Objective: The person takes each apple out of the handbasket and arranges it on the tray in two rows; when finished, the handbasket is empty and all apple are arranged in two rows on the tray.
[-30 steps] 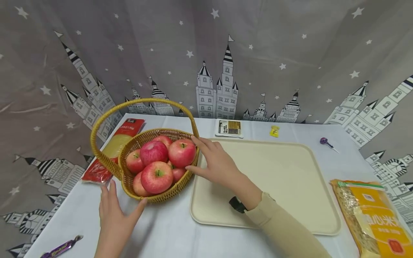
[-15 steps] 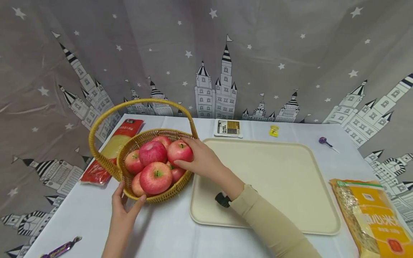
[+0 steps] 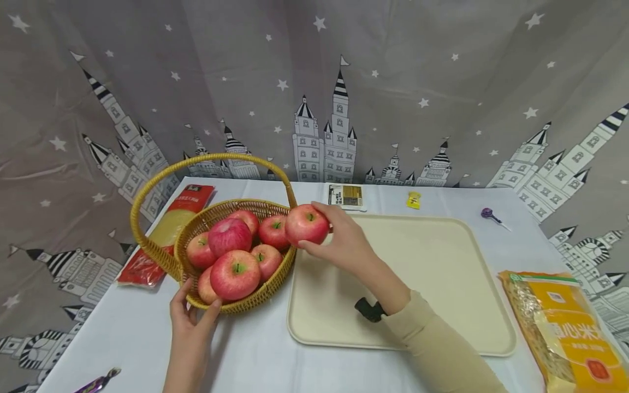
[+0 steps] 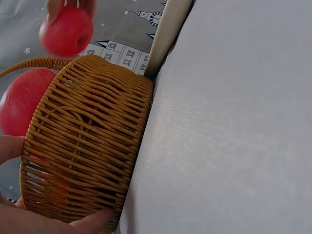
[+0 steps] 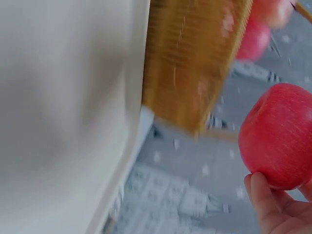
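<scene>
My right hand (image 3: pixel 349 240) grips a red apple (image 3: pixel 307 225) above the right rim of a wicker basket (image 3: pixel 255 303). Seen from the right wrist, this apple (image 5: pixel 279 136) is clear of the basket, with fingertips (image 5: pixel 261 187) pressed to its side. Several more apples (image 3: pixel 235 275) lie heaped in the basket, under a tall arched handle (image 3: pixel 142 202). At the basket's near left side, my left hand (image 3: pixel 191 322) holds its wall, thumb by the rim. The left wrist view has fingers (image 4: pixel 95 222) against the woven wall (image 4: pixel 87 131).
A beige tray (image 3: pixel 422 284) lies right of the basket. A red-and-yellow packet (image 3: pixel 174 226) is behind the basket at left. Around the tray are a small white pack (image 3: pixel 346 196), a yellow sweet (image 3: pixel 414 200), a lollipop (image 3: pixel 493 217) and an orange bag (image 3: pixel 565 327). A purple-wrapped sweet (image 3: pixel 98 383) is front left.
My right hand has closed round an apple and lifted it up and right out of the heap. My left hand has come up to the basket and taken hold of its side.
</scene>
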`<act>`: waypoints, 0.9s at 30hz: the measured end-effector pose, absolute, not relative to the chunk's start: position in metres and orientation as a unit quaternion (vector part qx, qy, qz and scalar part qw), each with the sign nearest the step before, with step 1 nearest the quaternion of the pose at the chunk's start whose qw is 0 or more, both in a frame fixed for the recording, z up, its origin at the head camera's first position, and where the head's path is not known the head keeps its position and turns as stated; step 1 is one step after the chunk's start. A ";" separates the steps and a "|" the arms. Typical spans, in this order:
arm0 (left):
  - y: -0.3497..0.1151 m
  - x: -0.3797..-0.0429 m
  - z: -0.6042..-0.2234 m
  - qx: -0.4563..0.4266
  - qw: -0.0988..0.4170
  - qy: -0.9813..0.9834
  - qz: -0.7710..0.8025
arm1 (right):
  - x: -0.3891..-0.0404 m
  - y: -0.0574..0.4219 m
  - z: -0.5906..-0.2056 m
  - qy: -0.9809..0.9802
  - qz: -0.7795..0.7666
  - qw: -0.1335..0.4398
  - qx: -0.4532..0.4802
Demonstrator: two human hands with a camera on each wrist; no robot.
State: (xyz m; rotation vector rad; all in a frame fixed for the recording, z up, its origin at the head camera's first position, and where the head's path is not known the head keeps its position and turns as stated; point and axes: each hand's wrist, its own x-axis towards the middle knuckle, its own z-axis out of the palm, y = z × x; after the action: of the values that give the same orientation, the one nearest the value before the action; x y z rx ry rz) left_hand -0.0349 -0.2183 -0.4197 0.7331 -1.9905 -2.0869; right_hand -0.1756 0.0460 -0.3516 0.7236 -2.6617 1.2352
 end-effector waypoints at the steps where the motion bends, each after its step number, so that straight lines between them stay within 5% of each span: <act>1: -0.218 -0.036 -0.420 0.245 0.080 -0.661 -0.704 | -0.176 0.059 -0.351 -0.882 0.408 0.066 0.228; 15: -0.217 -0.042 -0.424 0.246 0.087 -0.636 -0.727 | -0.199 0.278 -0.388 -0.948 0.308 0.080 0.018; 27: -0.227 -0.047 -0.448 0.236 0.099 -0.636 -0.728 | -0.213 0.310 -0.422 -0.951 0.303 0.057 -0.004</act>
State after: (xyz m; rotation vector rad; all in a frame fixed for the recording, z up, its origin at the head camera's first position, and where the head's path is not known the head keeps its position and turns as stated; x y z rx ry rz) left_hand -0.0469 -0.2273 -0.4480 0.6988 -1.8815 -2.1523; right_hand -0.2130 0.3096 -0.4216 -0.0112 -2.8853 0.9194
